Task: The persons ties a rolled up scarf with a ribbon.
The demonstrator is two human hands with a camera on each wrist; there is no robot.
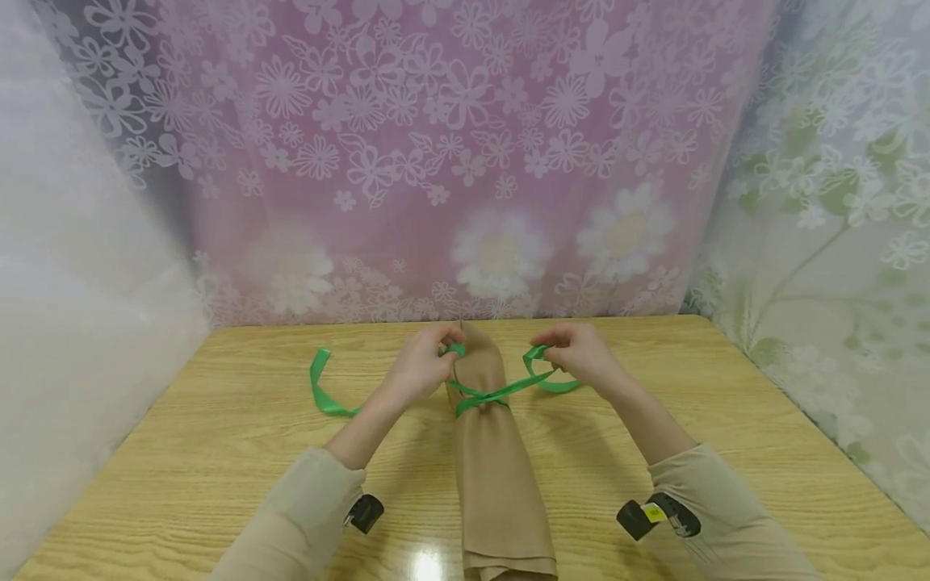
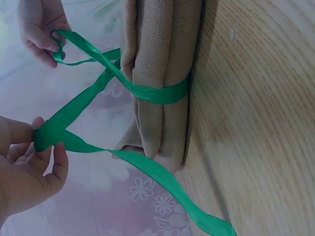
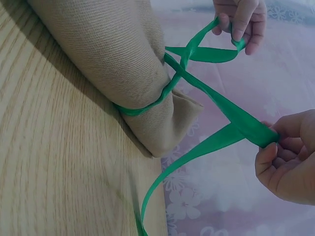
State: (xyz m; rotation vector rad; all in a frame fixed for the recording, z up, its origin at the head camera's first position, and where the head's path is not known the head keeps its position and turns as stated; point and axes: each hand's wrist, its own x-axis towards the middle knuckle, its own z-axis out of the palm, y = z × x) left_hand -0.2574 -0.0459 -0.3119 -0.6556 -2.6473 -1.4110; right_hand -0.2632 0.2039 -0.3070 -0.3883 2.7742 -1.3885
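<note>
A rolled tan cloth (image 1: pixel 497 484) lies lengthwise on the table, cinched near its far end by a green ribbon (image 1: pixel 485 399). To the left of the roll, my left hand (image 1: pixel 421 363) pinches one part of the ribbon between thumb and fingers. My right hand (image 1: pixel 581 355) pinches the other part on the right side, and a loop hangs from it. In the left wrist view the ribbon (image 2: pixel 165 94) wraps the folded cloth (image 2: pixel 157 54) and its strands cross above it. The right wrist view shows both strands (image 3: pixel 211 93) drawn away from the cloth (image 3: pixel 108 49).
The wooden table (image 1: pixel 240 484) extends to both sides of the roll. A loose ribbon tail (image 1: pixel 320 387) curls on the table at the left. Floral curtains (image 1: pixel 436 161) hang behind the table and along its sides. Each sleeve carries a small black wrist camera (image 1: pixel 365 513).
</note>
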